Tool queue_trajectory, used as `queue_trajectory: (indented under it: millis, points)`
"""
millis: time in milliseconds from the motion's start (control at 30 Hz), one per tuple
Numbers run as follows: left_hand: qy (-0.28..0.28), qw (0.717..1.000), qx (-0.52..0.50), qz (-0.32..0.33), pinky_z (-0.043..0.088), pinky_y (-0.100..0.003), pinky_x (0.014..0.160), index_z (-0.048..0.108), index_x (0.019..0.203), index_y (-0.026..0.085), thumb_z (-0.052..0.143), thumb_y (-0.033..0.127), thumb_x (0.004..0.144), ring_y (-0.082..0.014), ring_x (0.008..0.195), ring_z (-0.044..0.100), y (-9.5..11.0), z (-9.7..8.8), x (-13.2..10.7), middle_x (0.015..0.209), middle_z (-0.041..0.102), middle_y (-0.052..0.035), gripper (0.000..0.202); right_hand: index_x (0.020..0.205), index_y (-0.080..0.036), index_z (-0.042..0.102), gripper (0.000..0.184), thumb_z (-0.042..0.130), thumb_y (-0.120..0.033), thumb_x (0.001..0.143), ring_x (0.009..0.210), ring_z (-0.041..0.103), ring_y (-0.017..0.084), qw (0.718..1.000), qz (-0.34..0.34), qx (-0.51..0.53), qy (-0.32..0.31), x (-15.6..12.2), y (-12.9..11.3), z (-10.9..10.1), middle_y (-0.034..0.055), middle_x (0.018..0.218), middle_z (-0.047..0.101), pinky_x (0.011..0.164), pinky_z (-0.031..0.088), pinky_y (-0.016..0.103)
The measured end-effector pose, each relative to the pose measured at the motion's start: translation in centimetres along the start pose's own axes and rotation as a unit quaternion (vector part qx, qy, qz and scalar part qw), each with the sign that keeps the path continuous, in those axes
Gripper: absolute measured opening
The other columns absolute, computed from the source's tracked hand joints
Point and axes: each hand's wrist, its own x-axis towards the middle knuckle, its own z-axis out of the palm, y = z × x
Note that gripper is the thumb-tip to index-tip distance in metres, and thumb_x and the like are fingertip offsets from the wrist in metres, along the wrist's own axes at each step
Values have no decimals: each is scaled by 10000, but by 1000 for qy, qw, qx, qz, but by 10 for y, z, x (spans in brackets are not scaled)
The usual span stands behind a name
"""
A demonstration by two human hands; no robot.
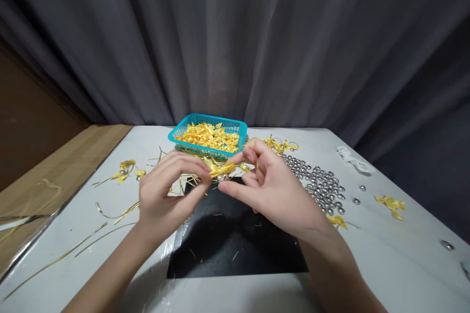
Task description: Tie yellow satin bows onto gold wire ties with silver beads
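Note:
A small yellow ribbon bow (223,169) is held above the black mat (235,249) between both hands. My left hand (167,190) pinches its left end with thumb and fingertips. My right hand (270,186) pinches the right end, fingers curled, with a thin gold wire looped by its fingers. A small silver bead (221,177) shows just under the bow. Behind the hands stands a turquoise basket (180,130) filled with several yellow bows.
Several silver beads (323,187) lie in a heap to the right of the mat. Loose yellow bows (391,204) and gold wire strips (121,214) are scattered over the white table. A white scrap (354,160) lies far right; grey curtain behind.

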Motion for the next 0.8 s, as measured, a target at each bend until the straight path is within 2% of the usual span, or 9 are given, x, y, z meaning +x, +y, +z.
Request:
queue_trajectory:
  millis: [100,167,233,267,367,467,633,800]
  points:
    - [31,991,-64,-111,498,-265,674,573,774,205,655,74,721,-143,766,604,1,2,-1,767,617,10,163,784,-201,294,388,671,-156,701,399,271,-65,1000,4,7,-8,1,-1,0,-51,980,491,334,255,118]
    - [47,968,-123,-212,498,-238,644,575,809,205,655,153,749,-136,760,597,1,4,-1,789,600,6,113,781,-204,282,406,678,-167,698,394,271,-61,1000,16,17,-2,2,-2,0,-44,987,504,325,258,124]
    - [17,938,-189,-290,493,-225,607,591,830,202,608,259,807,-127,704,587,1,5,-1,773,595,3,64,784,-207,279,427,695,-193,689,390,269,-56,999,27,30,10,3,-2,1,-43,955,507,313,237,129]
    - [-12,926,-216,-310,489,-226,595,603,824,198,574,308,832,-126,674,579,2,5,0,747,594,0,114,789,-209,279,439,705,-208,682,387,264,-52,999,32,38,12,4,-3,1,-44,930,505,308,223,132]
    - [-69,913,-246,-319,479,-239,593,622,738,186,564,361,830,-135,634,560,3,5,1,659,586,-2,206,805,-218,276,471,725,-246,666,381,241,-38,998,45,50,-3,5,-2,1,-47,872,499,303,178,147]
    - [-55,917,-224,-325,461,-230,588,601,654,185,604,309,799,-129,621,548,5,4,3,621,578,11,191,801,-222,262,485,726,-285,674,402,223,-26,999,31,32,-6,4,-1,3,-39,910,515,334,195,160]
    - [-59,918,-193,-341,434,-223,542,586,610,180,606,283,785,-123,582,522,4,1,5,592,553,14,204,789,-216,257,467,714,-238,695,506,287,16,989,-86,-114,37,2,-1,2,-24,1064,540,472,298,194]
    - [-81,914,-190,-350,434,-221,552,576,599,183,595,297,786,-122,586,520,2,0,7,589,549,11,220,768,-198,311,264,570,-192,823,581,453,58,959,-191,-208,-7,3,1,0,-1,879,556,505,296,217]
